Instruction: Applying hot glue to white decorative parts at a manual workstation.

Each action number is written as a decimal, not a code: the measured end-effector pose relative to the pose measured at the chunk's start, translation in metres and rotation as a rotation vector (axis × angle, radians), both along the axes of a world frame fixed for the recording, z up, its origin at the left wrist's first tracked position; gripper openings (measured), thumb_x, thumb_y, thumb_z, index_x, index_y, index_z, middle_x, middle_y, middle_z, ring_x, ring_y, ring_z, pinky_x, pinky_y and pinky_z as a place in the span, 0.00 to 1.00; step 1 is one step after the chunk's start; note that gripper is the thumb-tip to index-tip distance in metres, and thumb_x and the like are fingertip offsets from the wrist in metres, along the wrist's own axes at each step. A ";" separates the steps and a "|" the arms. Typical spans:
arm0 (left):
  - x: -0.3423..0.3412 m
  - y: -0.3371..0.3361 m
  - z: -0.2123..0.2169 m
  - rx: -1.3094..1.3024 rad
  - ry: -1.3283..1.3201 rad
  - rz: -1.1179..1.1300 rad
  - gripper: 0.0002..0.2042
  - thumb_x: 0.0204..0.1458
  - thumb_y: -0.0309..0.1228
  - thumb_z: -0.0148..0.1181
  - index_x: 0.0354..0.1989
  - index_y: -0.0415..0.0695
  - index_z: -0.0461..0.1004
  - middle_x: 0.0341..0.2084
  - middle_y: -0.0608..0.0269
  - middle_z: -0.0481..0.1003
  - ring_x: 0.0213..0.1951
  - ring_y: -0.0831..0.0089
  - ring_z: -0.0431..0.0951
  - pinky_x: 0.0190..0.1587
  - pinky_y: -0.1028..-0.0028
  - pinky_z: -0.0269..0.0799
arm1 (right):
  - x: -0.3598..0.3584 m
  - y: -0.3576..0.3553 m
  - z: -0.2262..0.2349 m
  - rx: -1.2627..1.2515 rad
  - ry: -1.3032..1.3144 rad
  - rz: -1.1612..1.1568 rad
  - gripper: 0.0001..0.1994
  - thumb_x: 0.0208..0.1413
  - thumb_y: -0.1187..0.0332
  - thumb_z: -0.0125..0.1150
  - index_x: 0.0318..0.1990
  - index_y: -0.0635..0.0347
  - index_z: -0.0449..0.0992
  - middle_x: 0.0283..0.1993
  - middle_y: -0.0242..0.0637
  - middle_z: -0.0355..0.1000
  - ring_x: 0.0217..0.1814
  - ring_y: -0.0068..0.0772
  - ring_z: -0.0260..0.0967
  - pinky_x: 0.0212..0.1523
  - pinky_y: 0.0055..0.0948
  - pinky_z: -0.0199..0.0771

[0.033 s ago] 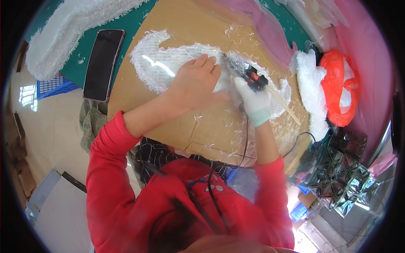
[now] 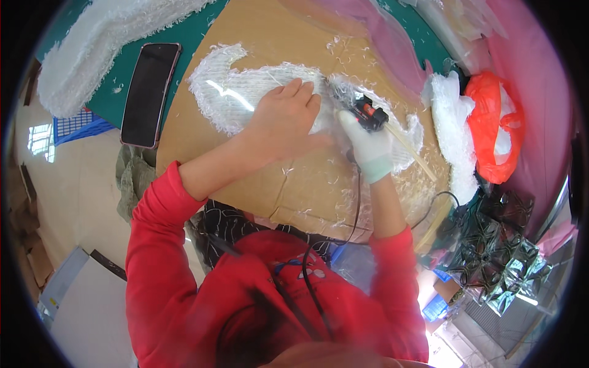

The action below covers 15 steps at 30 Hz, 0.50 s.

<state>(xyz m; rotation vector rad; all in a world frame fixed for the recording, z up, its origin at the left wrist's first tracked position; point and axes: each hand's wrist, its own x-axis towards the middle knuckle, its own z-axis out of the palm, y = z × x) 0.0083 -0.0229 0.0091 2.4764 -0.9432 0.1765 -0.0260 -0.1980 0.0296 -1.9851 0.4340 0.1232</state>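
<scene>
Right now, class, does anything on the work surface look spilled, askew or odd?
Yes: loose white shreds litter the brown cardboard, strewn around the fuzzy white piece rather than attached. Oddly, only the right hand is gloved.

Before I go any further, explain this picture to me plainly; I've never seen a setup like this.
There is no robot here, only a person's own two hands. The view comes from a wide fisheye camera worn on their head and looking down, so straight edges bend near the rim.

The bare left hand lies on a white shaggy piece, which rests on brown cardboard. The right hand, in a white glove, holds a small black-and-red tool; a black cord runs up to that hand.

Around them are a dark-screened phone on the left and an orange-red plastic bag on the right.
</scene>
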 end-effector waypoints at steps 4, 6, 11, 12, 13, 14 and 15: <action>0.001 -0.001 -0.002 0.001 -0.029 -0.010 0.31 0.40 0.54 0.55 0.38 0.33 0.71 0.44 0.49 0.68 0.48 0.57 0.67 0.47 0.66 0.66 | -0.004 -0.009 0.004 -0.061 0.053 -0.024 0.14 0.43 0.63 0.64 0.35 0.63 0.74 0.27 0.29 0.71 0.29 0.16 0.64 0.32 0.19 0.66; 0.002 -0.001 0.001 0.051 0.023 -0.018 0.31 0.40 0.54 0.55 0.38 0.32 0.70 0.42 0.49 0.68 0.48 0.58 0.66 0.46 0.66 0.66 | -0.014 -0.018 0.005 -0.009 0.044 -0.034 0.15 0.44 0.67 0.64 0.39 0.65 0.72 0.33 0.31 0.71 0.33 0.18 0.66 0.35 0.19 0.67; 0.002 -0.005 0.000 0.029 0.032 -0.045 0.32 0.40 0.53 0.55 0.38 0.31 0.68 0.43 0.49 0.66 0.48 0.57 0.64 0.46 0.66 0.66 | -0.049 -0.054 0.003 -0.138 -0.020 -0.079 0.18 0.46 0.72 0.62 0.45 0.69 0.68 0.43 0.35 0.70 0.42 0.22 0.67 0.39 0.22 0.69; 0.002 -0.005 -0.002 -0.003 0.017 -0.048 0.32 0.40 0.53 0.55 0.38 0.30 0.68 0.43 0.49 0.65 0.48 0.57 0.64 0.46 0.66 0.66 | -0.057 -0.064 -0.007 -0.412 -0.188 -0.056 0.20 0.38 0.62 0.67 0.39 0.62 0.72 0.32 0.40 0.72 0.32 0.32 0.70 0.31 0.27 0.69; 0.001 -0.006 -0.004 -0.004 0.016 -0.050 0.32 0.40 0.53 0.55 0.38 0.30 0.68 0.43 0.49 0.65 0.48 0.57 0.64 0.46 0.66 0.66 | -0.059 -0.067 -0.004 -0.413 -0.189 -0.058 0.20 0.38 0.62 0.67 0.39 0.62 0.72 0.32 0.40 0.72 0.32 0.32 0.70 0.31 0.27 0.69; 0.001 -0.006 -0.007 -0.044 0.008 -0.071 0.31 0.40 0.53 0.56 0.38 0.31 0.67 0.43 0.49 0.64 0.48 0.57 0.63 0.47 0.66 0.65 | -0.061 -0.068 0.000 -0.720 -0.226 0.048 0.22 0.37 0.61 0.66 0.40 0.61 0.71 0.31 0.41 0.70 0.31 0.37 0.69 0.31 0.30 0.69; 0.001 -0.007 -0.009 -0.084 -0.001 -0.093 0.31 0.40 0.52 0.56 0.39 0.31 0.67 0.44 0.50 0.64 0.48 0.57 0.63 0.47 0.66 0.65 | -0.064 -0.069 0.003 -1.027 -0.259 0.158 0.23 0.35 0.61 0.66 0.42 0.60 0.70 0.31 0.42 0.69 0.31 0.42 0.68 0.30 0.33 0.69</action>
